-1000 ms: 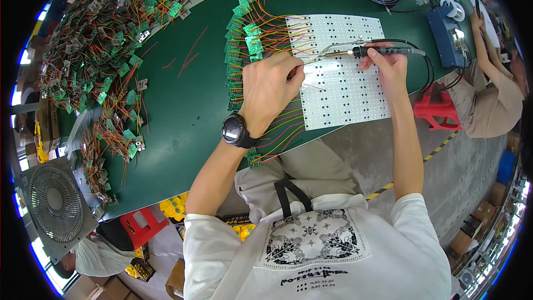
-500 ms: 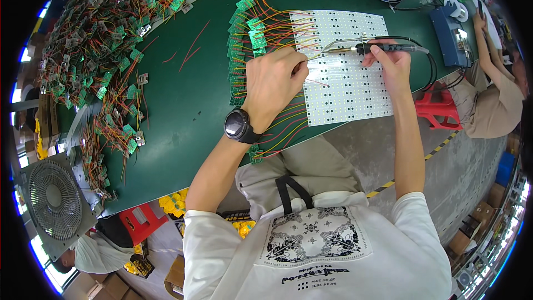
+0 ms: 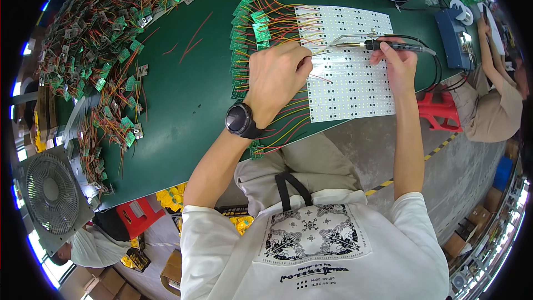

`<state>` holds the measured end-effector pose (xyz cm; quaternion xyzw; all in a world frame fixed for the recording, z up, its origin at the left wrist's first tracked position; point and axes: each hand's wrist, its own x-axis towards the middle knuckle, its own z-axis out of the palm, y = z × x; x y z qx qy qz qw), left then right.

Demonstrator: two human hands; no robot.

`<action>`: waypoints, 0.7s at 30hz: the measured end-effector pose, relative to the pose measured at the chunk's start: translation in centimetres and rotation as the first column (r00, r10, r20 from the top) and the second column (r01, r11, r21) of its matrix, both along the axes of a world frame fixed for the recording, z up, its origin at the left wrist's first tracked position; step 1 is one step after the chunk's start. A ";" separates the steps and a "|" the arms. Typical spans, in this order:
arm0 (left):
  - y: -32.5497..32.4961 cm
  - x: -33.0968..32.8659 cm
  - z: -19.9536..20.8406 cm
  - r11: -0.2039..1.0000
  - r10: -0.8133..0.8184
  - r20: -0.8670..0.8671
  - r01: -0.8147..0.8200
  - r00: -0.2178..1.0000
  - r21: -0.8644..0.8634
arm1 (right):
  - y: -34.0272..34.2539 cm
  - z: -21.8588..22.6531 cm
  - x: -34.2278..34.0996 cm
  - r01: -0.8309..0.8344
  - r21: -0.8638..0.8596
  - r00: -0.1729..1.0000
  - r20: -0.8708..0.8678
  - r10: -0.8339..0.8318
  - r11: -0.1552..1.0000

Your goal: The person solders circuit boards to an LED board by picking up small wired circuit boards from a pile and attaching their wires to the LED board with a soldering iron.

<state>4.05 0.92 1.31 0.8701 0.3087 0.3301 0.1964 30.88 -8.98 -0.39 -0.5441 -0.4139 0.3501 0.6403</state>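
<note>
White rectangular panel [image 3: 355, 86], speckled with rows of pale and dark dots, is lying flat on the dark green tabletop [image 3: 172, 116]. The left arm is reaching up from below, and the left hand [image 3: 280, 72] is bending over with its knuckles up (a round black watch [image 3: 240, 119] is sitting at the wrist); its fingers are curling inward, though I cannot tell whether the fingertips are pinching anything. The right arm is rising almost straight, the right hand [image 3: 398, 66] gripping a black-handled soldering iron [image 3: 373, 45] over the panel, with the metal tip pointing toward the left hand.

The panel's near right corner is jutting past the tabletop's edge, above the grey floor [image 3: 361, 150]. Green surface is stretching between a row of green circuit boards [image 3: 240, 50] and a tangled heap of boards [image 3: 83, 44] at far left, a few loose red wires [image 3: 192, 48] lying on it. More is showing between the panel and a blue box [image 3: 451, 39].

Red and yellow wires [image 3: 283, 30] are running from the row to the panel's left side. The panel is lying just right of the left hand, partly beneath the right hand's fingers.
</note>
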 end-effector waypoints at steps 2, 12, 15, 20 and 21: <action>0.0 -0.1 0.0 1.000 -0.015 -0.015 0.015 1.000 0.013 | 0.0 -0.1 0.3 0.004 0.004 0.999 -0.054 -0.004 1.000; 0.8 -1.4 2.5 0.920 -0.391 -0.187 0.387 0.901 -0.061 | 0.6 0.3 1.0 0.066 -0.042 0.972 -0.222 -0.074 0.997; 0.5 -1.5 2.5 0.896 -0.442 -0.148 0.444 0.885 -0.016 | 0.3 0.2 0.6 0.084 -0.008 0.968 -0.235 -0.084 0.996; 0.0 -1.1 1.5 0.957 -0.253 -0.087 0.262 0.964 0.127 | 0.6 1.0 0.2 0.123 0.027 0.932 -0.347 -0.106 0.992; -0.2 -1.0 1.7 0.975 -0.195 -0.083 0.202 0.977 0.095 | 0.7 1.1 0.6 0.136 0.021 0.905 -0.409 -0.115 0.991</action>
